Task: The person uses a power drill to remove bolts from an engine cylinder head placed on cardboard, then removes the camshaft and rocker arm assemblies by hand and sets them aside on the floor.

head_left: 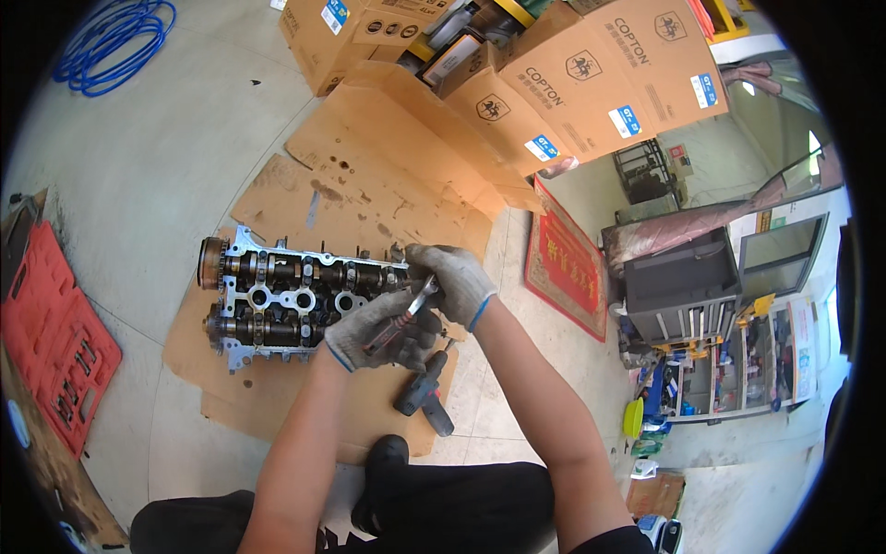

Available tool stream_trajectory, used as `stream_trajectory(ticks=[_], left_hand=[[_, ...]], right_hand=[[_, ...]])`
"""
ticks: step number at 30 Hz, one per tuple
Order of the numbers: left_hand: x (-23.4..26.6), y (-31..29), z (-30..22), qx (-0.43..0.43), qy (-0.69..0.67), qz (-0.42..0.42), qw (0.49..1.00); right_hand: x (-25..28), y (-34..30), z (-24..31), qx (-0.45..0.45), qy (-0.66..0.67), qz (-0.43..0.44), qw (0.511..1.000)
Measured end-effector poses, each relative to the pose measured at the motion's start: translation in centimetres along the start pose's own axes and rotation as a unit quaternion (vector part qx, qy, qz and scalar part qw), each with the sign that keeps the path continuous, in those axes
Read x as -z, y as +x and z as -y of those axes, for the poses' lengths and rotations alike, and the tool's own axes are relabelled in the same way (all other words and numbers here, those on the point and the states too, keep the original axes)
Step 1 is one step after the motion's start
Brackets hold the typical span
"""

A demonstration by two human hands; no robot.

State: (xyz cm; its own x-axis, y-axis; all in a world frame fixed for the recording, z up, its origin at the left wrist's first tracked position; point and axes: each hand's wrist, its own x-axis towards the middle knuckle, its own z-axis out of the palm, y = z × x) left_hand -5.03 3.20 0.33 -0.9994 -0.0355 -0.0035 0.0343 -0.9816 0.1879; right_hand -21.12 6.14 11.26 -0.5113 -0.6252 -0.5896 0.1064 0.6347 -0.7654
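A cylinder head [300,297] with two camshafts and sprockets at its left end lies on a flattened cardboard sheet. Above its right end, both my gloved hands meet at a ratchet wrench [393,330] with a shiny metal head and a red-and-black handle. My left hand [383,334] is closed around the handle, palm turned up. From the right, my right hand [452,280] has its fingers curled at the ratchet's head; what sits beneath those fingers is hidden. A cordless power tool [426,393] rests on the cardboard just below my hands.
Cardboard [277,198] with oil stains spreads under the cylinder head. Stacked boxes [591,78] stand at the far side. An open red tool case [65,342] lies on the left, a coiled blue hose [115,46] at far left. Right are a red mat [565,263] and a dark cabinet [683,286].
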Motion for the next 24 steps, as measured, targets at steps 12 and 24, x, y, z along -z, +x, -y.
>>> stream_trajectory(ticks=[12, 24], left_hand=[[-6.5, 4.5, 6.1, -0.124, 0.335, -0.321, 0.877], [-2.1, 21.3, 7.3, -0.224, 0.360, -0.457, 0.782]], right_hand=[[0.4, 1.4, -0.3, 0.136, -0.421, -0.008, 0.897], [1.6, -1.1, 3.6, 0.290, -0.558, 0.088, 0.772]])
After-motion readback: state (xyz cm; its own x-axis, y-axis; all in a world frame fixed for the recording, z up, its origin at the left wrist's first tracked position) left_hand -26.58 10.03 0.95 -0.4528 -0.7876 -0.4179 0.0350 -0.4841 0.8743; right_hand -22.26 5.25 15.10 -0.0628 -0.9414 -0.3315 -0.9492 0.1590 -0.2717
